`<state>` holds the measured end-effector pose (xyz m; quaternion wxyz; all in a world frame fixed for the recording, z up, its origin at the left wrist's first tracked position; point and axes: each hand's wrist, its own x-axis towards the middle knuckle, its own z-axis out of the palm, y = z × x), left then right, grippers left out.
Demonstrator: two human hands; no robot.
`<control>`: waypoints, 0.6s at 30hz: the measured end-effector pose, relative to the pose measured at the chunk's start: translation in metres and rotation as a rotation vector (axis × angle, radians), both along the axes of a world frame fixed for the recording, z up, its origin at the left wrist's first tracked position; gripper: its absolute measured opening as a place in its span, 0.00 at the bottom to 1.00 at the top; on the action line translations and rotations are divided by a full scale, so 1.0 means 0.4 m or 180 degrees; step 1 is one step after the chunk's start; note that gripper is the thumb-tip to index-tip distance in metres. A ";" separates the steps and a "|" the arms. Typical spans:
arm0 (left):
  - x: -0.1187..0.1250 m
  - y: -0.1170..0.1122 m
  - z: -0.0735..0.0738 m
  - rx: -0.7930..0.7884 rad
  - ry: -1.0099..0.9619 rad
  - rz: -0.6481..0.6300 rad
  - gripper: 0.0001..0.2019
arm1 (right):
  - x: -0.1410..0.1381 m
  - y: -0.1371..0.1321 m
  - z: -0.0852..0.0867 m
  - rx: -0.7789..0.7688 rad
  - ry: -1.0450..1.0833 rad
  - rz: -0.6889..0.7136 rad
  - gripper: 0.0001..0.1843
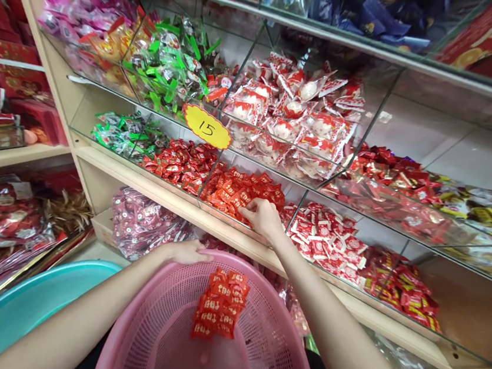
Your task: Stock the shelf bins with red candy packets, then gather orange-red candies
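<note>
My left hand [187, 252] grips the far rim of a pink plastic basket [132, 325]. Inside the basket lies a small pile of orange-red wrapped candies [220, 305] with light printing. My right hand [264, 217] is at the front edge of a shelf compartment holding the same kind of orange-red candies [227, 191]. Its fingers are curled together against the candies, and whatever is between the fingertips is too hidden to make out. The right forearm passes over the basket's right side.
Glass dividers and a front lip [200, 198] bound the compartments. Above hang tiers of wrapped sweets, including red-and-white packets [288, 124], and a yellow tag [207, 127] marked 15. A turquoise basin [84, 276] stands at the lower left. Purple-pink bags [144, 223] lie under the shelf.
</note>
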<state>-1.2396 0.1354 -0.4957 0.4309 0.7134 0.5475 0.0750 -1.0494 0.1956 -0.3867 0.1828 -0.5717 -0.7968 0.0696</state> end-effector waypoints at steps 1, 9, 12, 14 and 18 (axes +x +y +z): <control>0.000 0.000 0.001 0.0003 0.0007 -0.0010 0.26 | -0.009 0.009 -0.005 -0.0095 -0.0011 -0.0048 0.15; -0.004 0.006 -0.017 -0.0010 -0.0020 -0.0023 0.27 | -0.022 0.009 -0.036 -0.0165 0.0239 -0.0196 0.12; -0.003 0.004 -0.014 -0.0047 -0.0016 -0.0015 0.26 | -0.017 -0.005 -0.032 -0.0011 0.0114 -0.0293 0.11; -0.002 0.003 -0.010 -0.0058 -0.0025 -0.0025 0.26 | -0.016 -0.016 -0.024 0.0146 -0.0119 -0.0368 0.11; -0.001 0.002 -0.007 -0.0054 -0.0078 -0.0028 0.25 | -0.013 -0.033 -0.012 0.0396 -0.0545 -0.0294 0.12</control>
